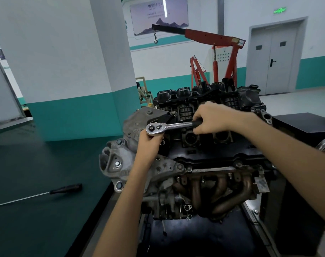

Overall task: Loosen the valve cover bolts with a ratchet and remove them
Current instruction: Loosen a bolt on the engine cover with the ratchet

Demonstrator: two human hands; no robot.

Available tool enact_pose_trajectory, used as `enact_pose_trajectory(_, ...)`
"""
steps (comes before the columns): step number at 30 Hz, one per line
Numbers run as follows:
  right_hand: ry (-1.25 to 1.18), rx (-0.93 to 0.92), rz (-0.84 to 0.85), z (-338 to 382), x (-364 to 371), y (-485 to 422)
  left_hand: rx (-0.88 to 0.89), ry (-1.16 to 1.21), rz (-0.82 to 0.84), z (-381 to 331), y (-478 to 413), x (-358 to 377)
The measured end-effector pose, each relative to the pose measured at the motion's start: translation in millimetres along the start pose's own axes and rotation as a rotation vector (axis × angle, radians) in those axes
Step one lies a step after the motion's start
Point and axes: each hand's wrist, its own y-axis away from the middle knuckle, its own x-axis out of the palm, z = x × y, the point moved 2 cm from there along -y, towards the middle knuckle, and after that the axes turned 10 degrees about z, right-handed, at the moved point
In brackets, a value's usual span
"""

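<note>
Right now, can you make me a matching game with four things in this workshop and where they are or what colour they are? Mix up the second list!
Things:
1. ratchet
2. screwdriver
3. engine crane
4. exhaust pipes

Clues:
A. rusty brown, on the near side of the engine
B. red, standing behind the engine
C. lying on the green bench at the left
D. silver, with the left hand at its head and the right hand on its handle

Pairs: 1-D, 2-C, 3-B, 4-A.
</note>
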Motion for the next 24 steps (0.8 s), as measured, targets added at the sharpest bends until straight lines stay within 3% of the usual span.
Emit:
enact_pose_trajectory(2,-0.061,0.036,-0.057,3,27,10,-0.021,0.046,-0.039,4,2,1)
enact_pose_trajectory(7,-0.52,0.037,-0.197,36,107,38,0.004,0.071,-0.11,6,3,10)
enact_pose_trajectory(11,-0.881,-0.083,-0.099,87,148,45,-0.051,0.053,-0.091,7,1,8)
enact_pose_trajectory(14,-0.722,-0.096,-0.034,69,130,43,-0.043,0.054,-0.039,8,0,4)
enact_pose_trajectory(18,-0.319,-0.121,0.138,17,58,30,-0.041,0.029,-0.013,2,-2,0)
enact_pose_trajectory(21,-0.006,-0.116,0.041,-4,8,17,-0.041,-0.008,-0.01,-3,-4,3)
enact_pose_trajectory(24,-0.021,-0.078,-0.036,-3,16,18,-0.051,0.022,-0.049,-3,2,5)
